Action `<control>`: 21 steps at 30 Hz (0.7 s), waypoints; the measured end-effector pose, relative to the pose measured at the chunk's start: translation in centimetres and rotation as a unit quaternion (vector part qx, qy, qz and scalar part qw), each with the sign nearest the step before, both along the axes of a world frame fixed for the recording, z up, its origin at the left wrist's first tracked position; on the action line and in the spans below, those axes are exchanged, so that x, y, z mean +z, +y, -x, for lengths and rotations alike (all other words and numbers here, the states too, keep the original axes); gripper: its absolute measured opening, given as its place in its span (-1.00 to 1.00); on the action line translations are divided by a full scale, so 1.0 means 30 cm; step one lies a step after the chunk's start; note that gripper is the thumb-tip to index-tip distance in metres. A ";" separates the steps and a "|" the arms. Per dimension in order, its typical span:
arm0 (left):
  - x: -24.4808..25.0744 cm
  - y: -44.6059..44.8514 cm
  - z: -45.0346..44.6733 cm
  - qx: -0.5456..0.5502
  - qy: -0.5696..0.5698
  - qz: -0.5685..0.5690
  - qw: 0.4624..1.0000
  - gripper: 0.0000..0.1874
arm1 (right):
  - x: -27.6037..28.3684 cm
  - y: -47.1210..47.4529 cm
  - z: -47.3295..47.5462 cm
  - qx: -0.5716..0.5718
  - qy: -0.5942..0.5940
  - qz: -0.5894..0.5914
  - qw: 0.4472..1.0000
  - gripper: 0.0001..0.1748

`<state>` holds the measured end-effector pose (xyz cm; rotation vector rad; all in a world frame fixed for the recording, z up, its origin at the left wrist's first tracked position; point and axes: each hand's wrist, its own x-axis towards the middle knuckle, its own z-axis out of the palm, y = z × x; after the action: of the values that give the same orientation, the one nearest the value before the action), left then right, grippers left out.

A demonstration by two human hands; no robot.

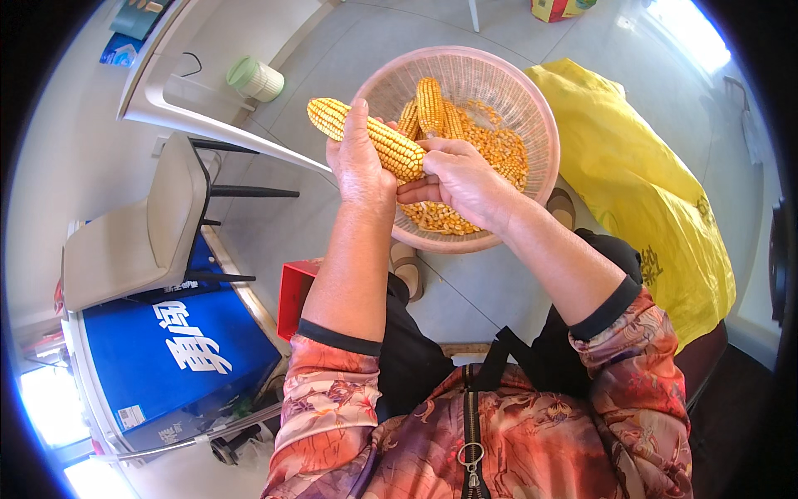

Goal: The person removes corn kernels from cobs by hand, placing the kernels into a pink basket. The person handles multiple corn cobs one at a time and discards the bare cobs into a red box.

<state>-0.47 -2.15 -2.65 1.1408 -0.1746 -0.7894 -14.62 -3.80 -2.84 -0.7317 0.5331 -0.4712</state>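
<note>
A dried yellow corn cob [394, 145], full of kernels, is gripped around its middle by my left hand [358, 153], thumb across the top. My right hand [454, 174] has its thumb and fingers at the cob's near right end; what its fingertips do there is partly hidden. Both hands are over the near left side of a pink woven plastic basket [548, 150]. Inside it, several more cobs [430, 106] lean together toward the back. Loose corn kernels [492, 146] cover much of the basket's bottom.
To the right slumps a large yellow plastic sack [636, 181]. On the left are a beige chair [137, 237], a blue box [181, 349] bearing writing and a red box [293, 299]. A green-lidded container [257, 79] stands beyond the white table edge [249, 140]. My slippered feet [408, 271] flank the basket's near side.
</note>
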 end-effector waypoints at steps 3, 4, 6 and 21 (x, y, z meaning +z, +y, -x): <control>-0.005 -0.003 0.006 -0.003 0.010 0.005 1.000 -0.56 | 0.000 -0.005 -0.003 0.004 0.053 0.001 0.999 -0.61; -0.008 -0.005 0.006 -0.002 0.009 0.005 1.000 -0.56 | -0.003 -0.004 -0.006 0.004 0.052 -0.008 0.999 -0.61; -0.012 -0.009 0.000 0.002 0.006 0.006 1.000 -0.56 | -0.009 -0.002 -0.007 -0.003 0.019 -0.029 0.999 -0.61; -0.008 -0.006 0.016 0.016 -0.030 0.010 0.999 -0.59 | -0.020 0.002 -0.007 0.002 0.007 0.013 1.000 -0.62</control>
<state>-0.94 -2.34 -2.88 1.1471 -0.2124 -0.7243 -14.39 -3.74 -3.44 -0.7603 0.5395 -0.4701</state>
